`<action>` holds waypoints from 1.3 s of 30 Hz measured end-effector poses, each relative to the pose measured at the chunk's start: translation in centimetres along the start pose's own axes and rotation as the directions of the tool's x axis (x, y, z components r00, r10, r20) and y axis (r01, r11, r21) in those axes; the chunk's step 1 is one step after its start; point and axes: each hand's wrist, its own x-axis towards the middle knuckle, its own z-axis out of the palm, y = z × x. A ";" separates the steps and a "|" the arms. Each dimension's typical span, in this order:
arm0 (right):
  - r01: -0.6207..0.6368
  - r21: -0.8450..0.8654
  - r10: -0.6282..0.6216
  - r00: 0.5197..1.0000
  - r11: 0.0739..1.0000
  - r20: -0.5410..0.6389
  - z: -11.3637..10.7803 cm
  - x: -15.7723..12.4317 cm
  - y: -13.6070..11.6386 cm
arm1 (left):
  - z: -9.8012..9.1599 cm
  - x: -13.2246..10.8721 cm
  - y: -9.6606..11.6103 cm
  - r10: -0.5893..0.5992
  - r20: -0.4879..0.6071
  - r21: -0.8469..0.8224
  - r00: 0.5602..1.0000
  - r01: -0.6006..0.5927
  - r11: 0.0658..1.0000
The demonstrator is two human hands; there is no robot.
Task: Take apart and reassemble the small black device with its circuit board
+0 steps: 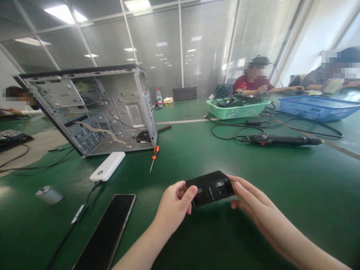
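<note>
Holding one black box: two hands; two baskets beyond.

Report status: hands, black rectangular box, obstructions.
Left hand gripping, right hand at right end of black rectangular box. Box over green tabletop. Orange-handled metal screwdriver beyond, apart from hands.

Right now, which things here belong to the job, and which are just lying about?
Probably the job:
black box, held in the left hand, right hand at its end
open computer case
orange-handled screwdriver
corded electric screwdriver

Probably just lying about:
smartphone
silver cylinder
plastic bottle
</note>
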 end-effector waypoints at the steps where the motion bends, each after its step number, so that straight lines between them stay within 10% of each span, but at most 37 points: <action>1: -0.008 -0.007 0.008 1.000 1.000 0.013 0.1 0.0 -0.1 | -0.1 0.0 0.1 -0.020 -0.022 0.006 1.000 0.020 1.000; 15: -0.101 0.058 0.088 0.975 0.993 0.205 1.0 -0.2 0.2 | 0.0 0.1 0.4 -0.148 -0.060 0.018 0.987 0.149 0.989; 28: 0.052 -0.153 -0.019 0.977 0.987 0.213 0.2 0.0 0.9 | 0.5 0.0 0.2 0.043 -0.009 -0.185 0.999 -0.044 0.982; 39: 0.378 -0.773 -0.266 0.924 0.510 0.276 0.2 -1.0 -0.5 | 0.8 -0.8 -0.1 0.210 0.112 0.028 0.971 -0.215 0.976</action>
